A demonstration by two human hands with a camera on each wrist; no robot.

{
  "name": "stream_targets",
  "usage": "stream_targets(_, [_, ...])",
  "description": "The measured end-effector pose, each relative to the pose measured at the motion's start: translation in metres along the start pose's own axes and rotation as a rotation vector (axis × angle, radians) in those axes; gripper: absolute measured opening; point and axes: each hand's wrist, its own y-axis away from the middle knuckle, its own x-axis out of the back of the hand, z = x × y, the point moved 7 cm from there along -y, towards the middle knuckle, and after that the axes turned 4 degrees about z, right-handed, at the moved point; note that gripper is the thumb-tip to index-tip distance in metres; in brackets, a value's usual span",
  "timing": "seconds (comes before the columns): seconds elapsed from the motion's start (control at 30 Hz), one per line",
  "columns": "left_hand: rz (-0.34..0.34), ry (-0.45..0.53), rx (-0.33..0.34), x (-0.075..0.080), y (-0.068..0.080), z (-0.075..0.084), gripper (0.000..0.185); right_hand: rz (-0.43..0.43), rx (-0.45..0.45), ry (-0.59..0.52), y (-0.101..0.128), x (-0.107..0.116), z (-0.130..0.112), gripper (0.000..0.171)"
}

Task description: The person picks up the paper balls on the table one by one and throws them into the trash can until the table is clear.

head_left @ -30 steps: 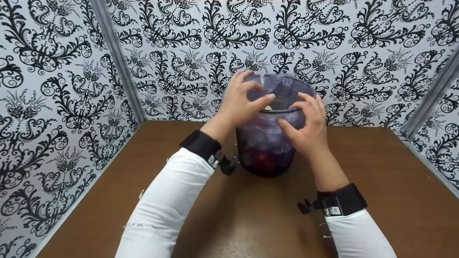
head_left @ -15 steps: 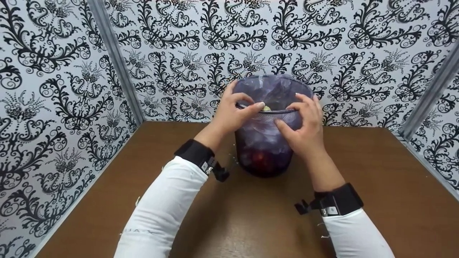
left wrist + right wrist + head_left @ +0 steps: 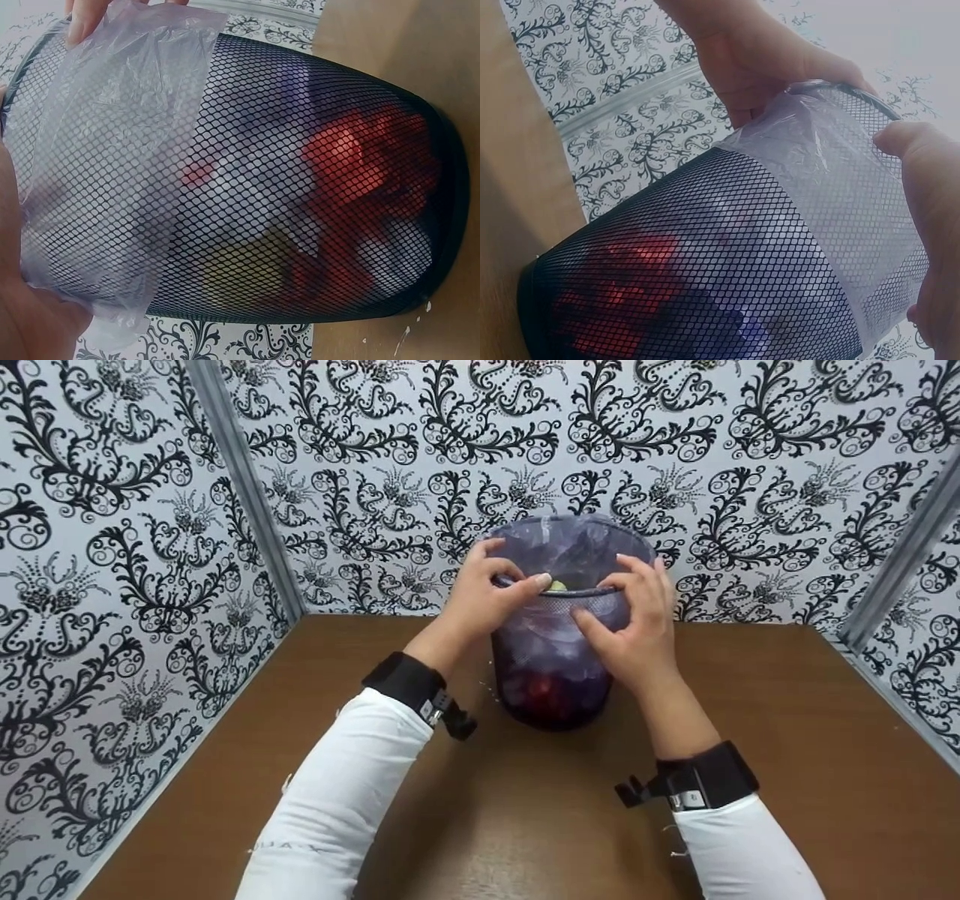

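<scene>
The black mesh bin (image 3: 555, 660) stands on the brown table (image 3: 787, 750), close to the patterned back wall (image 3: 420, 442). A thin clear liner bag (image 3: 112, 150) is already folded over its rim and down the upper outside; red and pale rubbish (image 3: 360, 180) lies at the bottom. The left hand (image 3: 487, 596) pinches the film at the near rim, fingers curled over the edge. The right hand (image 3: 637, 622) grips rim and bag likewise, though its fingertips are probably hidden inside. What seems left is working the bag's edge.

bright, even overhead light | soft shadows | wrist views hazy — edges bowed
</scene>
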Motion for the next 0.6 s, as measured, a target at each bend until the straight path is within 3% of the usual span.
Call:
stream_targets(0.2, [0.003, 0.012, 0.021, 0.004, -0.001, -0.008, 0.049, -0.029, -0.027, 0.010, 0.001, -0.007, 0.001, 0.041])
stream_targets(0.6, [0.021, -0.016, -0.017, 0.004, 0.005, -0.011, 0.053, -0.074, -0.030, 0.025, 0.000, -0.005, 0.000, 0.045])
